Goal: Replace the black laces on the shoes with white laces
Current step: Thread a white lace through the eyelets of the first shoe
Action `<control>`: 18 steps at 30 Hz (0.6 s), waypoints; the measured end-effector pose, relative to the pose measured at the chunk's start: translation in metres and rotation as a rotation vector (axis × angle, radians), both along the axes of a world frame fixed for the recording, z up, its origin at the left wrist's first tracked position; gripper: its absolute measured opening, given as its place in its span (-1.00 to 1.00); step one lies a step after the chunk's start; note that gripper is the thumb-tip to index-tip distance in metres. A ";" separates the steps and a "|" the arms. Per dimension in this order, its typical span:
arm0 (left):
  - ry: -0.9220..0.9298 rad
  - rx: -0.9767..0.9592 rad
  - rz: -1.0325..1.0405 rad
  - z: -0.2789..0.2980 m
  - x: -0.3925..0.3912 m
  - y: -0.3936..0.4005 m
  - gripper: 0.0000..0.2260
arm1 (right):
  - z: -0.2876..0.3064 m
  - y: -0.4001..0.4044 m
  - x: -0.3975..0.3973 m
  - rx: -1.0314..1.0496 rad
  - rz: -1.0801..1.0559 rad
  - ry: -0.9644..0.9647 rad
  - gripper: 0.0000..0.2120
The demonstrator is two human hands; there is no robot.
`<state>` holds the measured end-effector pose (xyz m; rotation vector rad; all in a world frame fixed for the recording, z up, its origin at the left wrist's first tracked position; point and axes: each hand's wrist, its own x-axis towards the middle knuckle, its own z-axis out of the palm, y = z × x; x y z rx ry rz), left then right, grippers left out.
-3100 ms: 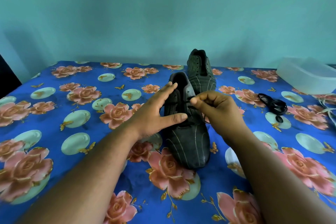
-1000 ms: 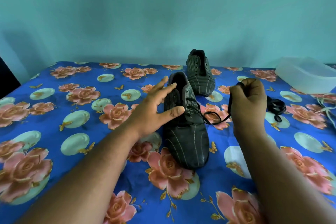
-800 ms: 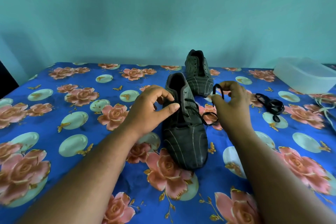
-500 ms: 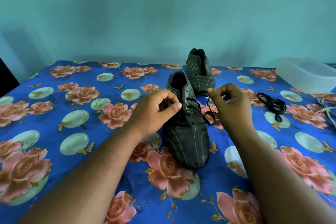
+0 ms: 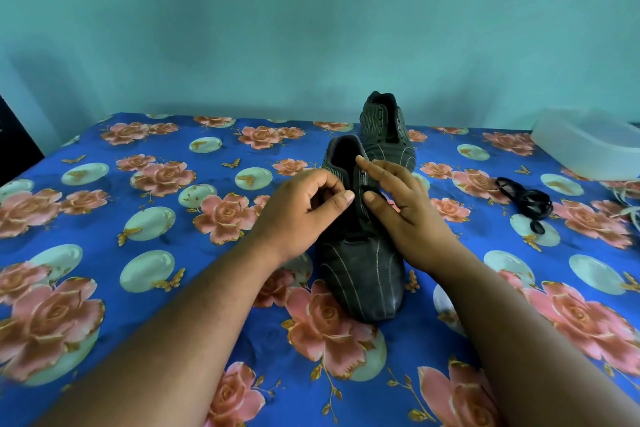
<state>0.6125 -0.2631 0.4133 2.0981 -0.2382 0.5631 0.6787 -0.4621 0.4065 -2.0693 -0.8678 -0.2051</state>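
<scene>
- Your left hand (image 5: pixel 301 215) curls at the near shoe's (image 5: pixel 360 253) left eyelet row, thumb and fingers pinched together (what they grip, you cannot tell from here).
- Your right hand (image 5: pixel 401 204) lies with straight fingers against the shoe's right side.
- The near shoe sits mid-cloth, toe toward you; the far shoe (image 5: pixel 386 130) stands just behind it.
- A removed black lace (image 5: pixel 528 199) lies coiled to the right on the floral cloth (image 5: pixel 104 218).
</scene>
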 end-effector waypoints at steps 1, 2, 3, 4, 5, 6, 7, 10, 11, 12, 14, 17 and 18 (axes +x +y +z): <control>0.000 0.011 0.010 0.000 0.001 0.000 -0.89 | 0.000 0.000 0.000 -0.010 0.008 0.015 -0.52; 0.000 0.026 0.019 -0.001 0.001 0.000 -0.88 | -0.001 0.000 0.001 -0.015 0.009 0.027 -0.52; 0.000 0.038 0.022 -0.001 0.002 0.001 -0.87 | -0.001 0.001 0.001 -0.014 0.007 0.034 -0.52; 0.000 0.046 0.021 -0.001 0.002 0.001 -0.87 | -0.001 0.001 0.000 -0.010 0.002 0.039 -0.52; -0.001 0.048 0.016 -0.001 0.002 0.001 -0.86 | 0.000 0.001 0.000 -0.008 -0.003 0.042 -0.52; 0.001 0.045 0.013 -0.001 0.002 0.001 -0.86 | 0.000 0.001 -0.001 -0.008 -0.007 0.046 -0.52; 0.005 0.040 0.016 0.000 0.001 0.001 -0.84 | 0.000 0.001 -0.001 -0.011 -0.009 0.052 -0.53; 0.011 0.045 0.079 0.000 0.002 0.004 -0.80 | 0.001 0.001 -0.002 -0.026 -0.011 0.062 -0.52; 0.020 0.049 0.108 0.000 0.003 0.005 -0.79 | 0.001 0.001 -0.002 -0.031 -0.011 0.063 -0.53; 0.036 0.050 0.132 0.000 0.003 0.006 -0.79 | 0.000 0.001 -0.002 -0.033 -0.011 0.063 -0.53; 0.074 0.044 0.158 0.000 0.004 0.006 -0.80 | 0.001 0.001 -0.002 -0.033 -0.011 0.063 -0.53; 0.077 0.013 0.113 -0.001 0.005 0.006 -0.80 | 0.001 0.001 -0.002 -0.033 -0.012 0.063 -0.52; 0.066 0.007 0.085 -0.002 0.005 0.006 -0.79 | 0.001 0.001 -0.001 -0.032 -0.014 0.064 -0.52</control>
